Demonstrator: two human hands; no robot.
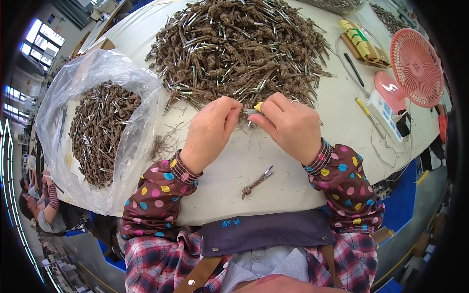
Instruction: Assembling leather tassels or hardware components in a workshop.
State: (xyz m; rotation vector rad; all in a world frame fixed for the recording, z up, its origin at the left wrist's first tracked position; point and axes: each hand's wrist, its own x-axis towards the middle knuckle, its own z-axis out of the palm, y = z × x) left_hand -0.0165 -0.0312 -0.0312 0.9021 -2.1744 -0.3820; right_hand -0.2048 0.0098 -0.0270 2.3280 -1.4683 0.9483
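My left hand (pixel 210 131) is closed in a pinch at the near edge of a big heap of brown knotted cords with silvery tips (pixel 234 53). Whatever lies between its fingertips is too small to make out. Facing it, my right hand (pixel 289 124) grips a small yellow-handled cutter (pixel 258 106), seemingly thread snips, whose pale metal end points toward the left fingers. Most of that tool is hidden by the hand. One single knotted cord (pixel 256 182) with silvery tips lies on the white table between my forearms.
At left, a clear plastic bag (pixel 146 93) holds more knotted cords (pixel 105 132). Loose brown threads (pixel 161 146) lie beside it. On the right are a pink fan (pixel 416 67), a white power strip (pixel 384 115), a black pen (pixel 353 69) and a yellow-handled tool (pixel 365 110).
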